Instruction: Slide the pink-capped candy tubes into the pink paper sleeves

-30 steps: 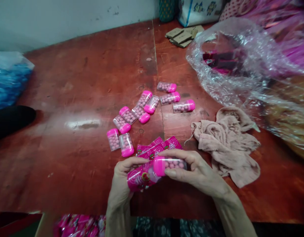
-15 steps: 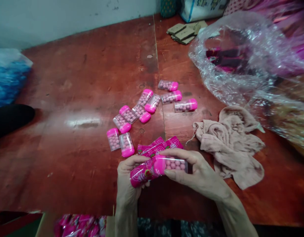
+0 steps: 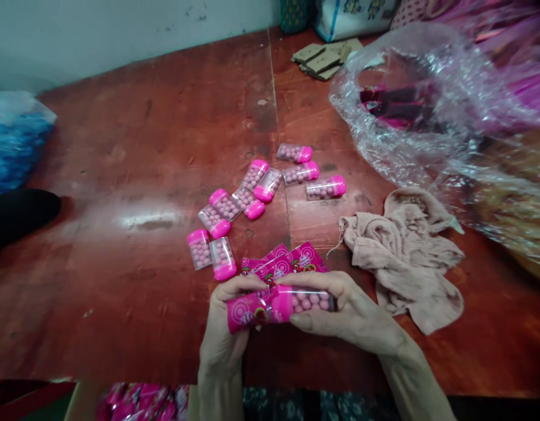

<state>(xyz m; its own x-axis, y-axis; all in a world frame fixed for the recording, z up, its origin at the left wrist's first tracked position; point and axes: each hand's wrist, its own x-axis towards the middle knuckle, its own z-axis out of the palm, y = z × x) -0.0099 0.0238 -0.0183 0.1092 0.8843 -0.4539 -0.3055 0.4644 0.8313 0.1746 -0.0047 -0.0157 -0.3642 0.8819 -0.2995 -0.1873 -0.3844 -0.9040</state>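
Along the bottom edge of the frame lies a blurred heap of pink packets (image 3: 138, 403), below the near rim of the worktop (image 3: 120, 304), a worn, reddish-brown board with a seam running up its middle.

Just above that rim, low and centre, the left hand (image 3: 223, 336) is closed on a pink wrapper (image 3: 247, 310), and the right hand (image 3: 353, 318) grips a clear candy case (image 3: 307, 299) between thumb and fingers. The case lies flat, its long axis running left to right across the frame; its pink cap end points left and meets the mouth of the wrapper, while its clear end points right. Behind the hands, touching them, more flat pink wrappers (image 3: 291, 260) fan out on the board.

To the right a crumpled beige cloth (image 3: 405, 257) lies near the right hand. In the middle of the frame a scatter of filled cases (image 3: 252, 199) runs diagonally.

Farther off, a big clear plastic bag (image 3: 427, 111) fills the upper right, a blue bag (image 3: 13, 140) sits at the left edge, cardboard scraps (image 3: 324, 58) lie at the top, and a pale wall (image 3: 120, 29) closes the upper left.
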